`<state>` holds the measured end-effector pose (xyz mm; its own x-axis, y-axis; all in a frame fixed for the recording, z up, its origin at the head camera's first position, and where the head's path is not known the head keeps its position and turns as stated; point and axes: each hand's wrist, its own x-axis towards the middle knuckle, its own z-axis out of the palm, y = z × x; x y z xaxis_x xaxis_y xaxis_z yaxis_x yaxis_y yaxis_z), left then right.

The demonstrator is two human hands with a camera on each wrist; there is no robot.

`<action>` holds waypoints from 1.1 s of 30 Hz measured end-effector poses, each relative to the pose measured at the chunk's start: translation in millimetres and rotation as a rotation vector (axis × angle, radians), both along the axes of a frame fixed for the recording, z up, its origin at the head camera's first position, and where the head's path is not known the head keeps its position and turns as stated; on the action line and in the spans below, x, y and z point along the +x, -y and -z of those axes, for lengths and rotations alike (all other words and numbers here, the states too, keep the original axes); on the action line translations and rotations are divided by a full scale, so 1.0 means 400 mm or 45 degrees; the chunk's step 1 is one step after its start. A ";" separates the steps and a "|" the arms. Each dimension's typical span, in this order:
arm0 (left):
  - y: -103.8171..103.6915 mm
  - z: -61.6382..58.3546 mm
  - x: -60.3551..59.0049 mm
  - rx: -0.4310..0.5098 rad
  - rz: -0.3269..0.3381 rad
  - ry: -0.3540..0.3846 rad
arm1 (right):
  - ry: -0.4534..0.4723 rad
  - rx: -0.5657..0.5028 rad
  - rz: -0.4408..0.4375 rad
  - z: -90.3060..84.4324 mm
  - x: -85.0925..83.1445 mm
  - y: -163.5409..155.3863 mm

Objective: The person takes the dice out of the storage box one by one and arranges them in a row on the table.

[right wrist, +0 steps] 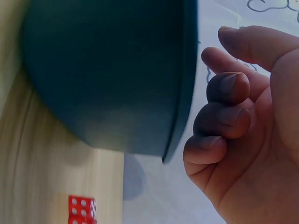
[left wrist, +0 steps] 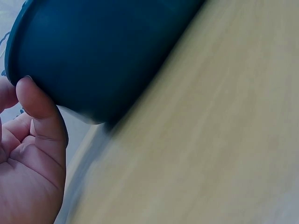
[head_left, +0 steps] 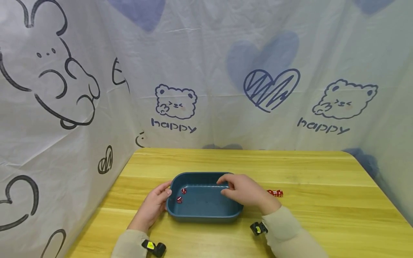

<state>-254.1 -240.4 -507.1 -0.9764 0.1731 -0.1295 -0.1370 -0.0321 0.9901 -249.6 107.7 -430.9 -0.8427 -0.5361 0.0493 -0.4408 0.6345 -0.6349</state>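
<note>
Gripping the left end of the blue tray, the left hand sits in the lower left-centre of the head view, thumb against the tray's rim and fingers curled toward the outer wall. In the left wrist view the thumb presses against the tray's dark blue wall, at the upper left of that frame, with the wooden table filling the right side.

Just right of that hand, inside the tray's left part, lie two red dice, one slightly above the other, close together on the tray floor.

Further right, the right hand hovers over the tray's right half near the far rim, its fingers loosely curled. Whether they hold anything cannot be told from the head view; in the right wrist view the curled fingers stand just beside the tray's rim, apart from it, with nothing seen between them.

Right of that hand, on the bare table, a small cluster of red dice rests near the wrist; the right wrist view shows it at the lower left.

Behind the table hangs a white cloth printed with bears and hearts.
</note>
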 end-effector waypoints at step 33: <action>-0.003 -0.001 0.000 0.025 0.007 0.014 | 0.001 0.180 -0.122 0.026 -0.044 0.210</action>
<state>-254.2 -239.3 -506.5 -0.9739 0.1814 -0.1368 -0.1482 -0.0511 0.9876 -267.2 23.6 -441.4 -0.7873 -0.6157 -0.0328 -0.5033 0.6725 -0.5426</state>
